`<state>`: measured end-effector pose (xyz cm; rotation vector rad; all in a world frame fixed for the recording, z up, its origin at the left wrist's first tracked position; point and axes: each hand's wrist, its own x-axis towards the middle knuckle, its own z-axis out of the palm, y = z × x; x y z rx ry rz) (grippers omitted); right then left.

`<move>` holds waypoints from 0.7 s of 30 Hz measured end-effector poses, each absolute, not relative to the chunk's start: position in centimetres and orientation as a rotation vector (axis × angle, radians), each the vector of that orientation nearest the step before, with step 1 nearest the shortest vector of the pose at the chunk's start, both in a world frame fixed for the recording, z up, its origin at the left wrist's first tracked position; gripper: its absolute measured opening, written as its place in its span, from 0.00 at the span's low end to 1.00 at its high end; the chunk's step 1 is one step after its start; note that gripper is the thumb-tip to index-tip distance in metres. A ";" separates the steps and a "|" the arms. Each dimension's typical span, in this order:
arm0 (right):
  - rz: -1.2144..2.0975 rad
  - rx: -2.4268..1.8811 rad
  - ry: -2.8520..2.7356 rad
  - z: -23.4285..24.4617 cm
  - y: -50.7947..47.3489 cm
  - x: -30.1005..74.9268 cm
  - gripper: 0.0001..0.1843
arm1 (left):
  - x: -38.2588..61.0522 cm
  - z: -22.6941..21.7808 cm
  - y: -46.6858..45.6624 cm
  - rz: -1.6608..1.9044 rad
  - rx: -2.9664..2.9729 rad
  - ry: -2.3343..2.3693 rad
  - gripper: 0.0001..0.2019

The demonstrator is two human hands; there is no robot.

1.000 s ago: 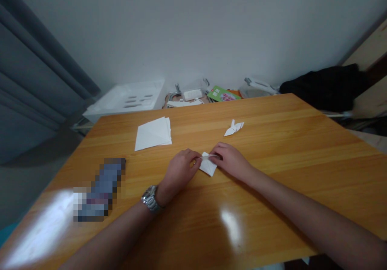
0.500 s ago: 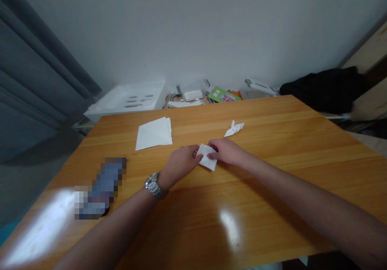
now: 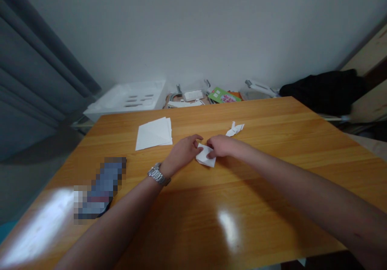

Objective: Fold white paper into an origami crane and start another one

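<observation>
Between my hands is a small folded piece of white paper [image 3: 204,157], just above or on the wooden table; I cannot tell which. My right hand [image 3: 222,145] pinches its right side, thumb on the near face and fingers behind. At the paper's upper left is my left hand [image 3: 186,149], a watch [image 3: 159,175] on its wrist. Its thumb reaches the paper's left edge, while the forefinger is stretched out beyond the top corner, apart from the thumb. Just behind my right hand lies a folded white paper figure [image 3: 235,129], shaped like a bird.
A stack of white paper sheets [image 3: 155,133] lies on the table [image 3: 272,117] at the back left. A blurred-out phone-like object [image 3: 104,187] is at the left. Beyond the far edge are a white foam tray [image 3: 127,96], a green booklet [image 3: 222,95] and black cloth [image 3: 325,90].
My left forefinger has lifted off the paper and stretched out. The paper has tilted, and both hands have shifted slightly away from me. My right hand keeps its pinch.
</observation>
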<state>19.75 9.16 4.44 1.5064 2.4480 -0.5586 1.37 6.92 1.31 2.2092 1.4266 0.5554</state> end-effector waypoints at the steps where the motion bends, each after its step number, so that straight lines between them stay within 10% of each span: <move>1: -0.550 1.494 2.431 4.6 9.2 19.6 0.16 | 1.3 1.2 7.2 0.527 2.221 1.420 0.13; 21: -0.668 1.488 2.562 4.5 7.8 20.2 0.20 | 0.1 0.8 6.0 0.376 2.324 1.364 0.11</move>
